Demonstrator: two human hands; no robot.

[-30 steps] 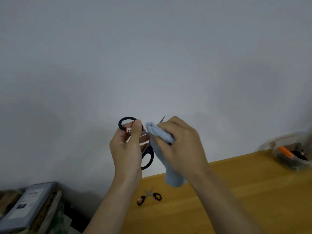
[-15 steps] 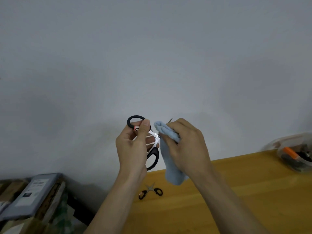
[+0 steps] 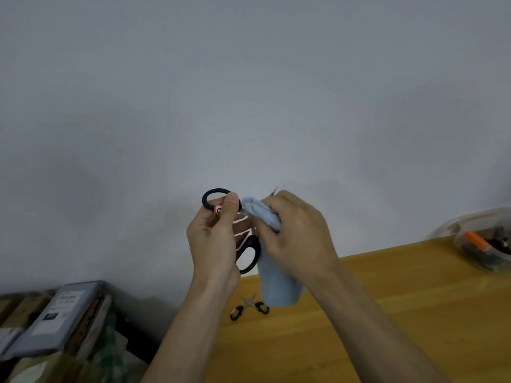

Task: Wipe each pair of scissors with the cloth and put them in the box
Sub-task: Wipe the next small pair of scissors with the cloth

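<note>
Above the yellow wooden table, the left hand grips the black-handled steel scissors by their handles while the right hand, just beside, clutches the light-blue cloth around the blades.

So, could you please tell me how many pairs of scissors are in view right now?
2 clearly: the black-handled scissors held in the left hand, and the small scissors lying open on the table. The clear box may hide more.
</note>
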